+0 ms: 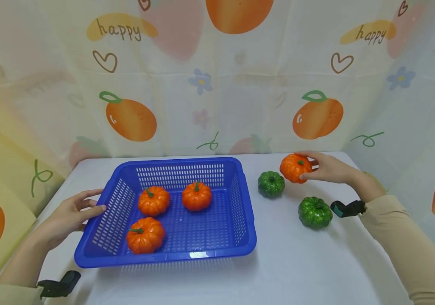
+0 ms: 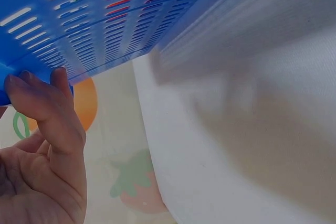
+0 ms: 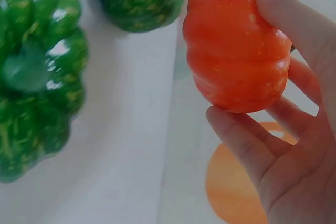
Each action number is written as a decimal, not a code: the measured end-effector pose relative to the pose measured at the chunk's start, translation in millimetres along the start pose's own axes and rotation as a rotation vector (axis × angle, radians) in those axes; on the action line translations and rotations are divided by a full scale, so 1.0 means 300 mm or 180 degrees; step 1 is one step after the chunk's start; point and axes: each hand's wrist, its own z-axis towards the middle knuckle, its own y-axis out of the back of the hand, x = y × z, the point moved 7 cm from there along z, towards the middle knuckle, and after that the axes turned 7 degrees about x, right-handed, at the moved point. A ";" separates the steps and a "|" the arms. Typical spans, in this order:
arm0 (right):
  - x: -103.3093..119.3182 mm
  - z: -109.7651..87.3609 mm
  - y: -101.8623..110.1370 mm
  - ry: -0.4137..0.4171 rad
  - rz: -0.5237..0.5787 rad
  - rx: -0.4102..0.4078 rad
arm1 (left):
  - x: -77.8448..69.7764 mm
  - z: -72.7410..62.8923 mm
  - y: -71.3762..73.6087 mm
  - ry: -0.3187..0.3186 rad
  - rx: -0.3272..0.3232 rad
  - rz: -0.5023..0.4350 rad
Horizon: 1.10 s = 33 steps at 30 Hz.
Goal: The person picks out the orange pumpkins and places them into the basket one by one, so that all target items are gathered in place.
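Note:
My right hand [image 1: 326, 167] holds an orange pumpkin [image 1: 295, 168] raised at the back right, thumb and fingers spread around its sides. In the right wrist view the pumpkin [image 3: 239, 45] shows ribbed and glossy. Beside it lie two green pumpkins, one nearer the basket [image 1: 271, 184] and one nearer the right wrist [image 1: 315, 212]. At the left, my left hand [image 1: 73, 216] grips the rim of a blue plastic basket [image 1: 164, 256], fingertips against its slotted wall in the left wrist view. Inside the basket sit three orange pumpkins [image 1: 154, 201] [image 1: 196, 196] [image 1: 146, 235] with green stems.
A white-covered table [image 1: 294, 267] carries the basket and the green pumpkins. Behind it hangs a cream curtain [image 1: 240, 101] printed with oranges, hearts and flowers, rising along the table's back edge and at both sides.

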 end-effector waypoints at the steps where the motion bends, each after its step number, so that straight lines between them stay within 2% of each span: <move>1: 0.009 0.001 0.002 0.0023 0.0010 0.0008 | 0.000 -0.001 0.000 0.0004 -0.0003 0.0002; 15: 0.134 0.027 0.014 0.0416 0.0010 0.0042 | 0.004 0.001 0.005 0.0004 -0.0015 -0.0020; 29: 0.220 0.055 0.019 0.0465 -0.0095 0.0000 | 0.005 0.000 0.003 -0.0015 -0.0024 0.0000; 33: 0.248 0.064 0.013 0.0566 -0.0153 0.0052 | 0.005 0.000 0.003 -0.0035 -0.0016 -0.0029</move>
